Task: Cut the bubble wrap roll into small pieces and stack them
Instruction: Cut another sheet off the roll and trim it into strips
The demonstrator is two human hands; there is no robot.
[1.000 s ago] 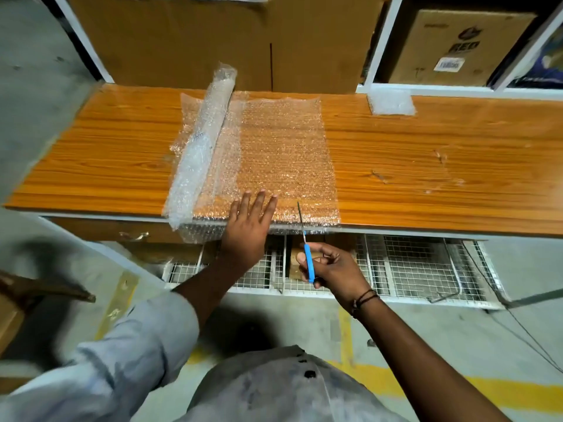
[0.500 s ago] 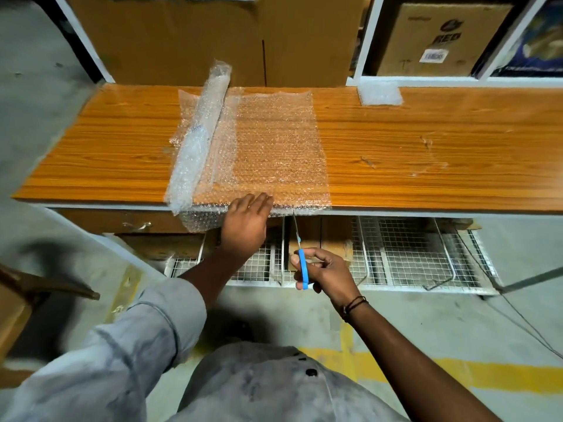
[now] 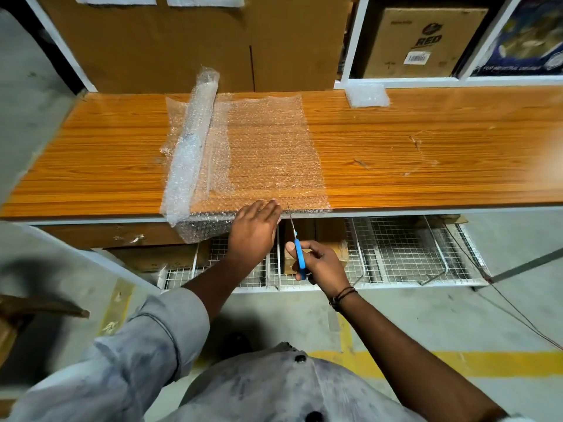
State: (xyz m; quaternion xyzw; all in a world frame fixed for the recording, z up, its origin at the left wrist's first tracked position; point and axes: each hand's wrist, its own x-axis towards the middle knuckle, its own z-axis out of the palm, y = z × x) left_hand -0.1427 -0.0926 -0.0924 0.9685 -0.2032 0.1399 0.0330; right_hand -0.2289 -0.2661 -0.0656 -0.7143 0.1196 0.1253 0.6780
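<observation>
A clear bubble wrap roll (image 3: pixel 192 147) lies on the orange wooden table (image 3: pixel 426 153), its unrolled sheet (image 3: pixel 271 147) spread flat to the right and hanging slightly over the near edge. My left hand (image 3: pixel 254 228) rests at the sheet's near edge, fingers together on the wrap at the table's rim. My right hand (image 3: pixel 320 263) grips blue-handled scissors (image 3: pixel 297 245) below the table edge, blades pointing up at the sheet's near edge just right of my left hand. A small stack of cut bubble wrap pieces (image 3: pixel 367 94) sits at the table's far side.
Large cardboard boxes (image 3: pixel 189 41) stand behind the table, with a shelf holding a printed carton (image 3: pixel 420 41) at the back right. White wire mesh racks (image 3: pixel 405 248) sit under the table. A thin cable (image 3: pixel 518 312) crosses the floor at right.
My left hand slid back from flat on the sheet to its near edge. The scissors' tips stayed at the sheet's near edge as my right hand shifted slightly.
</observation>
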